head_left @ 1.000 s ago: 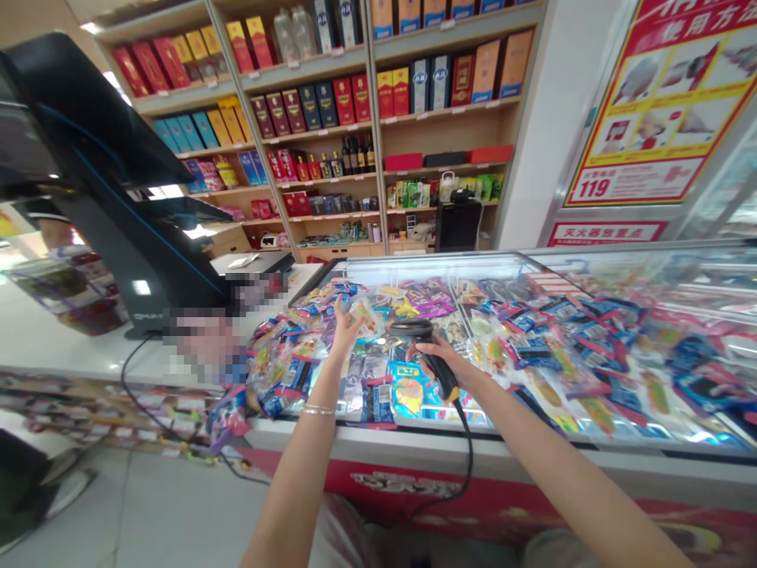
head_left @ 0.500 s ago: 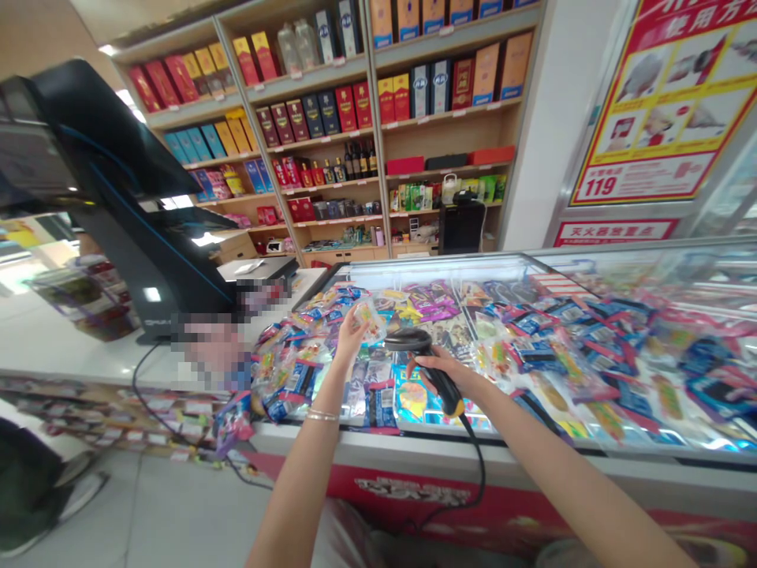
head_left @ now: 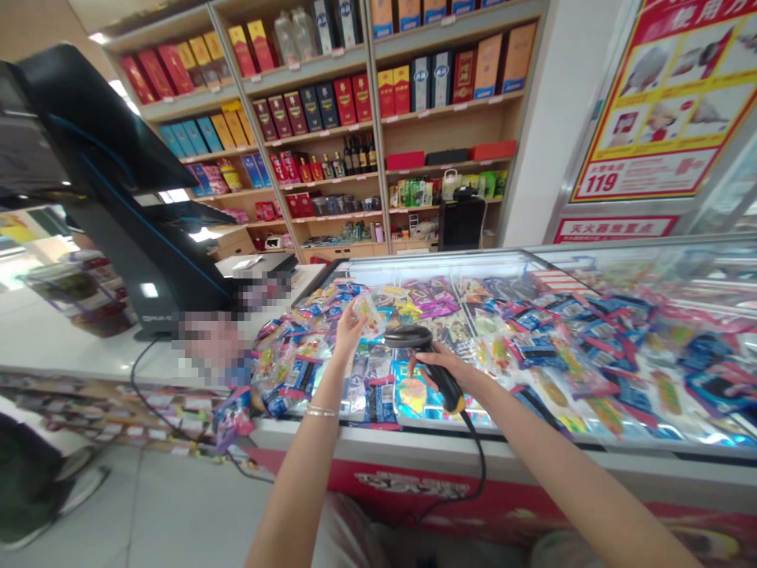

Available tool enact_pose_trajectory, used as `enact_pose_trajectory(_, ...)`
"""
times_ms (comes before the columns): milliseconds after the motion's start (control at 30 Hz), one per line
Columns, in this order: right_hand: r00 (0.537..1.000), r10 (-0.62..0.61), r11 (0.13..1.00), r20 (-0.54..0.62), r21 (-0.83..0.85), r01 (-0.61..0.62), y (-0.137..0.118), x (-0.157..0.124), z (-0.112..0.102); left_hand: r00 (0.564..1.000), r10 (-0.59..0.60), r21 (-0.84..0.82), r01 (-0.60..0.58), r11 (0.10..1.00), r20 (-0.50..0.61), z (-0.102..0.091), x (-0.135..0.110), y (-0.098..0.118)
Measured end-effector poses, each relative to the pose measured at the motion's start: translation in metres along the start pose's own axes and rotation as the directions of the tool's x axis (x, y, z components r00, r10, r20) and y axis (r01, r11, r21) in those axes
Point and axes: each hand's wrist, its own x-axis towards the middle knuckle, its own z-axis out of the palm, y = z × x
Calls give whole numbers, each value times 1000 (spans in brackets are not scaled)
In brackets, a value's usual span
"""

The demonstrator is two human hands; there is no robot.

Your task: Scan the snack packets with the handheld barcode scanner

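My left hand [head_left: 350,325] is closed on the edge of a small clear snack packet [head_left: 367,314] with colourful print, held above the freezer's glass top. In my right hand [head_left: 449,369] is a black barcode scanner [head_left: 434,364] with yellow trim, gripped round its handle. The scanner's head points left, close to the packet but apart from it. A black cable [head_left: 480,465] hangs from the handle down the freezer's front. Beneath both hands lie many blue and pink snack packets [head_left: 378,401].
The chest freezer [head_left: 367,436] spans the front, with packets spread far to the right [head_left: 609,371]. At left a black checkout terminal [head_left: 127,197] stands on a white counter [head_left: 35,347]. Shelves of boxed bottles [head_left: 319,106] line the back. A person's shoe [head_left: 83,489] shows lower left.
Both hands keep nearly the same place, the packet and scanner still in them. The view has shifted very slightly.
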Motion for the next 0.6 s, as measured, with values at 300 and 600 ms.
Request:
enact_pose_trajectory(300, 1000, -5, 1000, 20, 5, 5, 4, 0, -3, 1000, -20, -21, 21, 1000, 24, 0, -1, 4)
enact_pose_trajectory(600, 978, -80, 996, -192, 30, 87, -33, -4, -6, 995, -83, -15, 84, 996, 55, 13, 4, 12)
